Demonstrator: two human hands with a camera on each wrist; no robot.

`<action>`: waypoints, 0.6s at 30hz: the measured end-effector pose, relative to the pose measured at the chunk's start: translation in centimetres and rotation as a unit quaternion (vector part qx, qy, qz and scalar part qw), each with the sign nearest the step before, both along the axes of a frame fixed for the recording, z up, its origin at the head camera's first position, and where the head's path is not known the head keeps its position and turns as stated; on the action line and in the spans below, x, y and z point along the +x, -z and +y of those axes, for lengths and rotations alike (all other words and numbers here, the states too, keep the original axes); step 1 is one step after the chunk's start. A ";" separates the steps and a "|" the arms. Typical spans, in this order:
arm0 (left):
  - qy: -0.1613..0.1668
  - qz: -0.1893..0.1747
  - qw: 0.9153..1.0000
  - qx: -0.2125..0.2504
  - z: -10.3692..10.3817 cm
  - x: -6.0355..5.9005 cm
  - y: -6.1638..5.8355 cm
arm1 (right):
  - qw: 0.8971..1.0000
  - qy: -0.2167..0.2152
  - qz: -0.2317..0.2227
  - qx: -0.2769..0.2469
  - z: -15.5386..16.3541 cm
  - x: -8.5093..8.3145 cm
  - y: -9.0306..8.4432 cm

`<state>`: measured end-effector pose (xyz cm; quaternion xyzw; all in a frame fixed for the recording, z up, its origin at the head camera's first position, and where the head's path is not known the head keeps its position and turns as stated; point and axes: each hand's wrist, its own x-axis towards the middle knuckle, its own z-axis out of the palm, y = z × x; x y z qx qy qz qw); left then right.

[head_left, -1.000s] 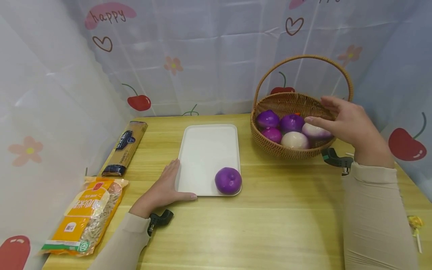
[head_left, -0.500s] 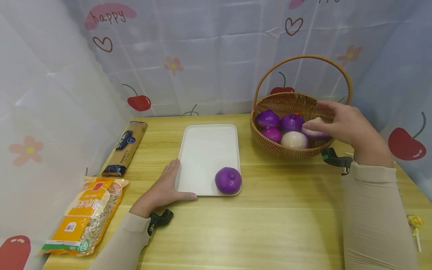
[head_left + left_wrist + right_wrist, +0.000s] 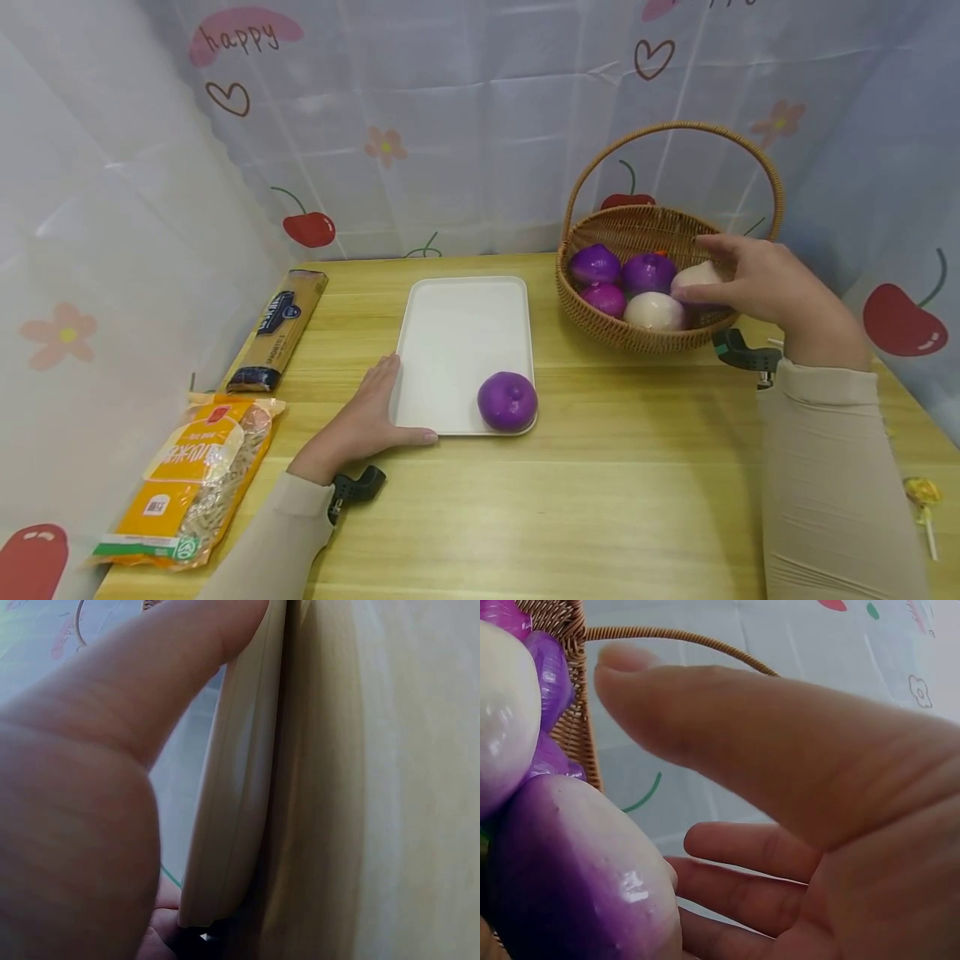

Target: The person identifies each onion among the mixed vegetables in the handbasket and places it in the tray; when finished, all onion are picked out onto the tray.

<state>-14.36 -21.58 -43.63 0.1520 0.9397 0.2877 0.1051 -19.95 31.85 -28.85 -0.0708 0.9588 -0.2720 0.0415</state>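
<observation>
In the head view my left hand [image 3: 360, 415] rests at the near left corner of a white tray [image 3: 457, 325]. Its fingers lie along the left side and its thumb along the near edge; the left wrist view shows the thumb [image 3: 172, 660] against the tray's rim [image 3: 232, 795]. A purple, onion-like vegetable [image 3: 507, 402] sits in the tray's near right corner. My right hand [image 3: 772, 279] reaches into a wicker basket [image 3: 637, 337], thumb and fingers spread around a white-and-purple turnip [image 3: 585, 877]. The thumb is apart from it; fingertips sit close behind, contact unclear.
Beside that turnip the basket holds a whitish turnip [image 3: 655, 312] and several purple vegetables [image 3: 648, 273], under a tall handle [image 3: 675, 127]. A spaghetti pack [image 3: 279, 329] and an orange food bag [image 3: 191, 483] lie left. A lollipop [image 3: 924, 496] lies far right.
My right hand has moved down and slightly left, closer around the white-and-purple turnip in the basket. The left hand, tray and purple vegetable on it have stayed put.
</observation>
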 end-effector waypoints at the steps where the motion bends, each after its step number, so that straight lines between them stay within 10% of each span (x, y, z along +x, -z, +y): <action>1: 0.000 0.001 1.000 -0.001 0.0 0.0 0.0 | 1.000 -0.001 -0.002 0.006 0.0 0.0 0.0; 18: 0.008 0.012 1.000 0.002 -0.1 -0.3 0.4 | 0.997 -0.026 0.012 0.069 0.4 -0.3 0.5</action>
